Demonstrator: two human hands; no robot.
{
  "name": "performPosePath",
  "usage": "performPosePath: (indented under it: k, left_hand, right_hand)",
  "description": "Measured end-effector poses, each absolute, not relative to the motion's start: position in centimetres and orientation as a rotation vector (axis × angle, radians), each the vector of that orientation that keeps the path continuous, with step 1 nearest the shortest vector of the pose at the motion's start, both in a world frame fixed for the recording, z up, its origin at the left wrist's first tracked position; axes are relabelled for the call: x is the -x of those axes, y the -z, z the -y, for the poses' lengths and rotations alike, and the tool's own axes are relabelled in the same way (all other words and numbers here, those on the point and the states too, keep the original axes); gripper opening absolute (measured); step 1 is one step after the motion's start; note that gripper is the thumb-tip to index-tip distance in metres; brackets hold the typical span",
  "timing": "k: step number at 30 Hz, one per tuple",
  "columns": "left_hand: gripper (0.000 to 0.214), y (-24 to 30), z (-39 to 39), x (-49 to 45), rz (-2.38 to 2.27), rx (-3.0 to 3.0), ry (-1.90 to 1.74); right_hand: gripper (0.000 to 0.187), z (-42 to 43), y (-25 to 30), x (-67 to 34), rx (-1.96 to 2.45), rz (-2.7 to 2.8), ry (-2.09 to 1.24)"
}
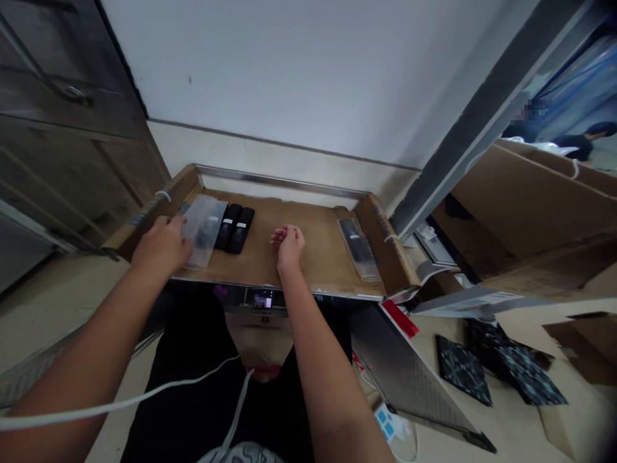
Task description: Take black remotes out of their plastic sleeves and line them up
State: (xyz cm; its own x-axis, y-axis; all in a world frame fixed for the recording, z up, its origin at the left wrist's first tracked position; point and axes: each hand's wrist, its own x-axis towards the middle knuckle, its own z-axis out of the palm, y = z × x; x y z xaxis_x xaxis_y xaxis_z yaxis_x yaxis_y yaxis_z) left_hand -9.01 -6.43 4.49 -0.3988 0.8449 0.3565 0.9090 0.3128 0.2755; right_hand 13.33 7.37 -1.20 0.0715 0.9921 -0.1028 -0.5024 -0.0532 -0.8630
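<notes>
Two black remotes (234, 228) lie just right of the bag (203, 228) our left hand (161, 245) seems to pinch, long axes running near to far; our right hand (289, 244) rests loosely curled, empty, farther right.

**Cardboard-lined tray and what lies on it**

A shallow cardboard tray (308, 251) spans the middle of the frame. On its left part lies a clear plastic bag (205, 228), with two black remotes (234, 227) side by side just right of it. Along the right edge lies another bagged remote (359, 249).
</notes>
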Motion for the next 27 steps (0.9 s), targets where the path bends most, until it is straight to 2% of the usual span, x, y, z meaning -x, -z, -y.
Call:
performPosePath:
  k: [6,9,11,13,18,27]
  left_hand:
    - [0.036,-4.6,8.1,7.3,2.161,1.911,0.612]
    - [0.045,-3.7,10.0,6.5,2.030,2.155,0.479]
    - [0.048,-2.9,11.0,6.6,2.065,2.100,0.401]
    - [0.040,-2.2,11.3,7.0,2.134,2.006,0.392]
    - [0.024,-2.8,10.5,8.1,2.186,1.999,0.611]
    - [0.035,-4.2,9.6,9.8,2.181,1.674,0.314]
  right_hand:
    - [0.011,-7.2,1.4,-13.4,0.892,0.734,-1.419]
    - [0.011,-7.2,1.4,-13.4,0.883,0.740,-1.414]
    - [0.011,-7.2,1.4,-13.4,0.889,0.744,-1.416]
    - [0.011,-7.2,1.4,-13.4,0.902,0.750,-1.422]
    - [0.011,-7.2,1.2,-13.5,0.904,0.751,-1.422]
    - [0.011,-7.4,1.3,-13.4,0.907,0.749,-1.434]
